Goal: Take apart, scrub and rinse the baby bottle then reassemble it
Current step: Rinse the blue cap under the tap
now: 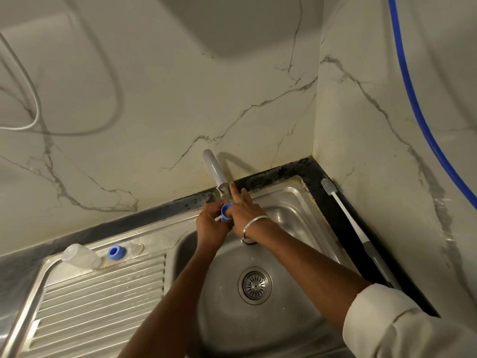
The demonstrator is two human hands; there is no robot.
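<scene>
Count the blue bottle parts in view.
2. One blue ring lies on the drainboard beside the clear bottle; one blue part is held under the tap. More may be hidden.

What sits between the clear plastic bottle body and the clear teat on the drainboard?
In the head view, a blue plastic screw ring lies between the clear plastic bottle body and the clear teat.

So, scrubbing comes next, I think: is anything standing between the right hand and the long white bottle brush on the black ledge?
Nothing visible. The right hand is at the grey tap; the long white bottle brush lies on the black ledge right of the steel sink basin. Only open basin lies between.
</scene>
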